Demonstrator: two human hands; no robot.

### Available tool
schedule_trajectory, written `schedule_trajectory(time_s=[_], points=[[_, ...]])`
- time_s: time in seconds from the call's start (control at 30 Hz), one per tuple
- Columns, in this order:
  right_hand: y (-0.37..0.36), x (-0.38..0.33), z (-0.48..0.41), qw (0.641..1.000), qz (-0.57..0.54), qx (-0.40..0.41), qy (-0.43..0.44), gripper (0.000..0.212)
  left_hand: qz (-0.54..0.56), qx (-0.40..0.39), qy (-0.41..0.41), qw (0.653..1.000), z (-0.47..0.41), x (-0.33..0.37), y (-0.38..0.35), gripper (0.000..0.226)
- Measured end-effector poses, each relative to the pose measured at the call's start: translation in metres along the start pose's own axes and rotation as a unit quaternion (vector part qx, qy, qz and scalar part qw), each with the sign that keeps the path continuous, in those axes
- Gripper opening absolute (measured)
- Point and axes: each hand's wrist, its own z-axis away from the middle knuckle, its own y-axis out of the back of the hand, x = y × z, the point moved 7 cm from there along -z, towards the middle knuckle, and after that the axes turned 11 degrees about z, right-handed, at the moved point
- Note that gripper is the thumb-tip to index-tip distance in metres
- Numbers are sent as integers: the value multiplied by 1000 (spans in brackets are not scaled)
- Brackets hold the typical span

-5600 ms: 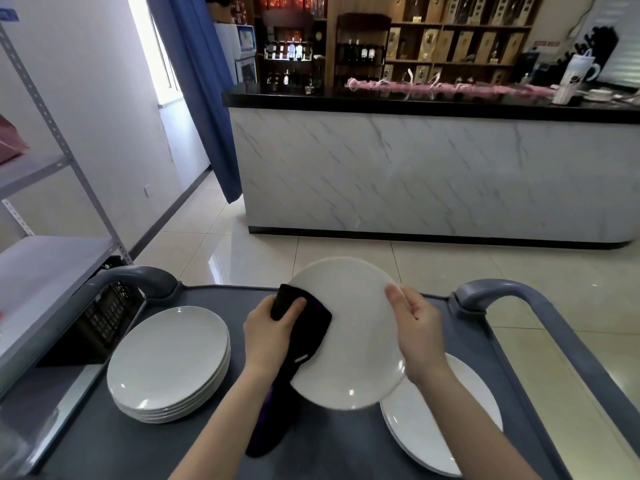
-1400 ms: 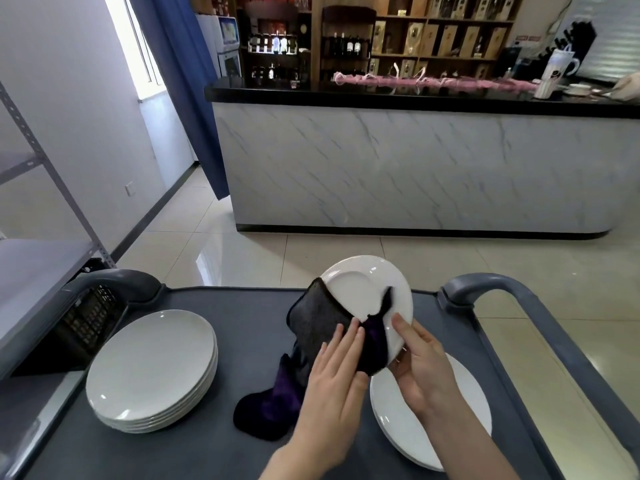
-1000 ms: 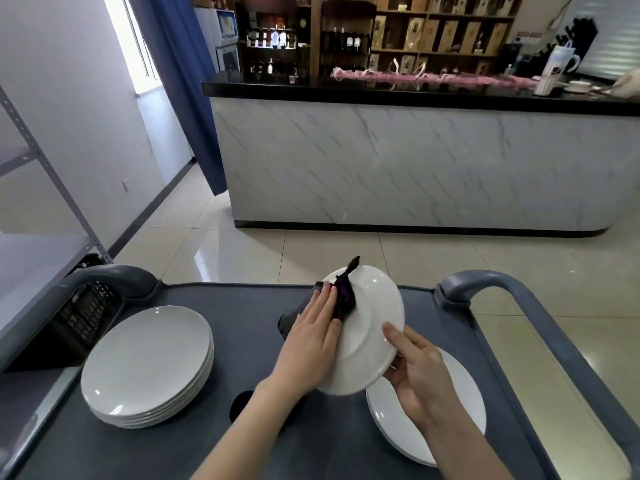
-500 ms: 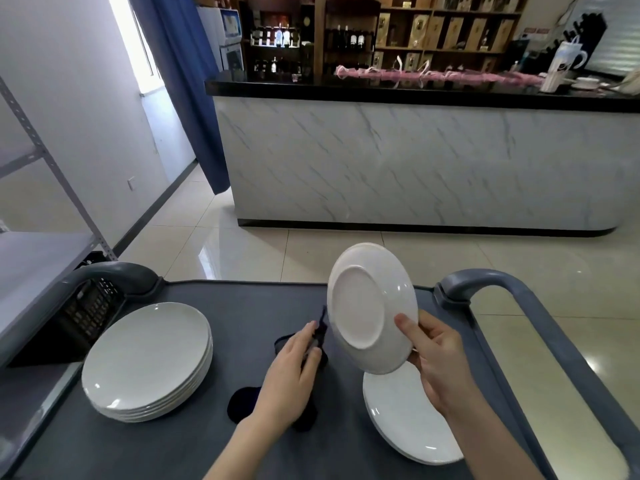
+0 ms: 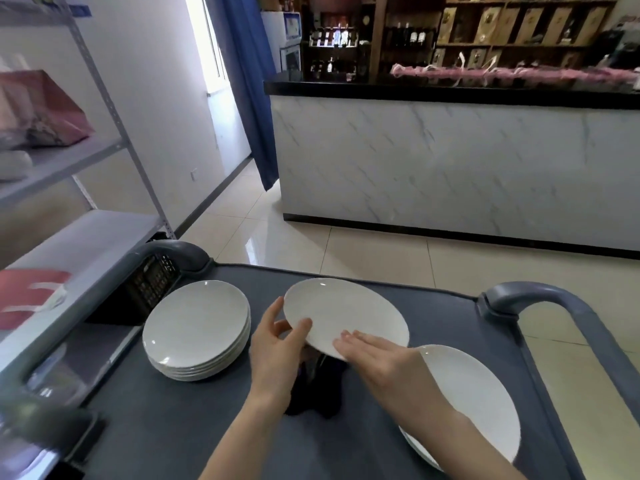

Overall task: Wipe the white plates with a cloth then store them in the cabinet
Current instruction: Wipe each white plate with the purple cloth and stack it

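View from above a grey cart (image 5: 173,427) holding white plates, partway through a wiping job. One plate (image 5: 346,313) is held face up and nearly level above the middle of the cart, between both hands. The left hand (image 5: 277,351) grips its left rim, thumb on top and fingers curled beneath. The right hand (image 5: 377,362) lies on the near rim with its fingers straight and flat on the upper face; its thumb is hidden, so whether it pinches the plate from below cannot be told. The dark cloth (image 5: 318,400) is in neither hand: it lies crumpled on the cart directly below the held plate, between the two wrists. That suggests the wiping of this plate is done or paused and that the plate is about to be set down. A stack (image 5: 197,327) of several plates sits just to the left of the left hand, and a low pile (image 5: 478,393) of one or perhaps two plates sits to the right, partly under the right forearm. Which group is wiped and which is waiting cannot be told. No cabinet door is in view and every plate is on or over the cart, so storing appears not to have begun. A metal rack (image 5: 86,244) stands at the left, and a marble-fronted counter (image 5: 450,161) lies across the tiled floor beyond.
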Motion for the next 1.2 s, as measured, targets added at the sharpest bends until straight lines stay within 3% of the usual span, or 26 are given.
schedule_trajectory(time_s=[0.1,0.17,0.27,0.43,0.6,0.7,1.03,1.2], points=[[-22,-10,-8,997,-41,-66,19,39,62,44,11,997,-1,-4,24,55],[-37,-12,-14,985,-84,-149,-34,43,81,68,7,994,0,-4,42,56],[-61,-3,-11,929,-242,-233,-155,39,84,105,2,991,2,-1,76,57],[-78,12,-25,908,-239,-122,-321,26,75,145,-12,987,-9,10,134,55],[-133,-5,-40,818,-338,-169,-434,28,76,140,-10,987,-33,19,177,51],[-163,-21,-47,765,-382,-151,-497,24,59,123,-11,991,-50,26,198,50],[-230,-69,-69,741,-348,-132,-559,26,-106,96,-35,989,-114,30,259,48],[-243,-82,-74,742,-317,-121,-577,26,-234,84,-46,968,-131,21,272,51]])
